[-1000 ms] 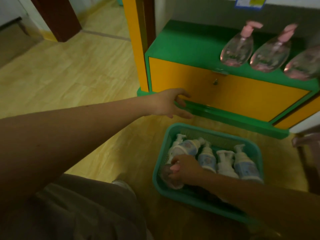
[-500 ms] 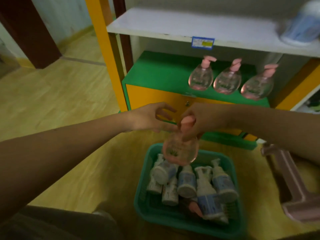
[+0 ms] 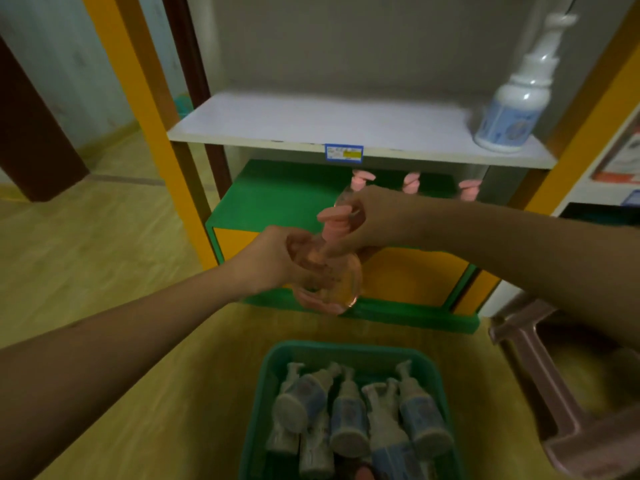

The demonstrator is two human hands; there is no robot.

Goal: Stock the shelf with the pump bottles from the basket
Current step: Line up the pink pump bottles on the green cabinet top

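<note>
I have the pink pump bottle [image 3: 327, 278] in mid-air above the green basket [image 3: 349, 355], in front of the shelf unit. To place it well, I'd keep it upright and set it on the green shelf [image 3: 273, 199] beside the pink bottles already there. My left hand [image 3: 277, 261] wraps its grip round the body; my right hand [image 3: 370, 220] pinches the pump neck, both forearms reaching forward.

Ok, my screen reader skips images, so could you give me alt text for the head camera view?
Both hands hold a pink pump bottle in front of a shelf unit: the left hand grips its body, the right hand its pump neck. Below, a green basket on the floor holds white pump bottles.
</note>
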